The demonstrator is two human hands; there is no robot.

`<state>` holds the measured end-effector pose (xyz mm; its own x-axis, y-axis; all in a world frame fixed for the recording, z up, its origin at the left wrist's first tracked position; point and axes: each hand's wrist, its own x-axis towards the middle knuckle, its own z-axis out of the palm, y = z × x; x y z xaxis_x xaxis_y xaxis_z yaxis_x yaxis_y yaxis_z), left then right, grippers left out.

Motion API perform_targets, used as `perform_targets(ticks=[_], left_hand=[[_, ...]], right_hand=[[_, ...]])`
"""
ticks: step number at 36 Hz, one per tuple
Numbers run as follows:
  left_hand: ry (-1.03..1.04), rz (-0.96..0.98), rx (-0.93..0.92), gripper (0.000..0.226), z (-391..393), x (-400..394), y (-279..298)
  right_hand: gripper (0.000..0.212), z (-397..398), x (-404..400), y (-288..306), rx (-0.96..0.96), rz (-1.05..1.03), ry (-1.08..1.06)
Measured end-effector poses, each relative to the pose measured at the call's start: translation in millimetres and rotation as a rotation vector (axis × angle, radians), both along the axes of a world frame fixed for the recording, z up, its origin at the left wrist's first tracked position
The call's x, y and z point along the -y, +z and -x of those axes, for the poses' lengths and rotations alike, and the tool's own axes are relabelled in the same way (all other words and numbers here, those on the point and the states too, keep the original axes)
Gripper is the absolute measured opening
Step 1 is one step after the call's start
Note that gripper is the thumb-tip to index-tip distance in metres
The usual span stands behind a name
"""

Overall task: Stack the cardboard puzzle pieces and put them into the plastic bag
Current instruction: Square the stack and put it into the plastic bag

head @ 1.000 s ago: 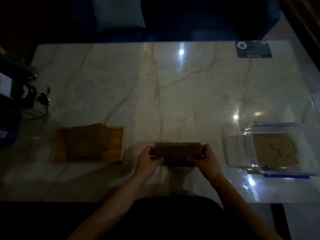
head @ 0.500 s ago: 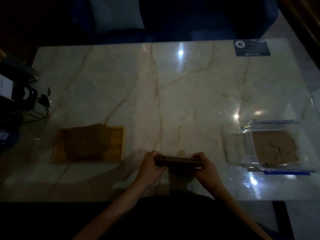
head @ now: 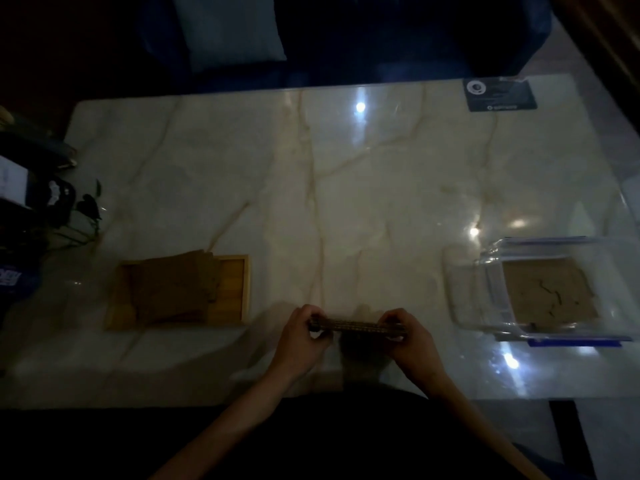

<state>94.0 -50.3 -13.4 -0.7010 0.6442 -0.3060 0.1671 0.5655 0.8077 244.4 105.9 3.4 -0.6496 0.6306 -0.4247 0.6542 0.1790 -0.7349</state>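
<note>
A stack of brown cardboard puzzle pieces point(head: 356, 326) is held edge-on just above the marble table near its front edge. My left hand point(head: 300, 341) grips its left end and my right hand point(head: 412, 342) grips its right end. More cardboard pieces point(head: 173, 289) lie fanned in a wooden tray point(head: 239, 292) at the left. At the right lies a clear plastic bag point(head: 485, 292) with a blue zip strip, and brown puzzle cardboard point(head: 547, 292) is inside it.
The marble table point(head: 346, 188) is glossy with light glare. A dark card point(head: 500, 95) sits at the far right corner. Dark clutter with leaves point(head: 69, 209) crowds the left edge. A blue sofa with a pillow point(head: 232, 26) stands behind the table.
The stack has tipped from showing its flat face to showing only its thin edge, and both hands have stayed on its ends. It sits slightly lower and nearer to me.
</note>
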Motion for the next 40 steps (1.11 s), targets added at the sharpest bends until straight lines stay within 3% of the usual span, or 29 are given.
perform_targets(ticks=[6,14,25,40], left_hand=[[-0.009,0.048,0.022,0.029,1,0,1],[0.032,-0.034,-0.013,0.036,-2,0,6],[-0.013,0.081,0.056,0.028,-1,11,-6],[0.020,-0.034,0.081,0.037,0,26,1]], right_hand=[[0.037,-4,-1,-2,0.003,-0.025,-0.022],[0.029,-6,-1,0,-0.073,-0.025,-0.077],[0.030,-19,0,-6,-0.050,0.033,-0.031],[0.040,-22,-1,1,-0.073,-0.024,-0.035]])
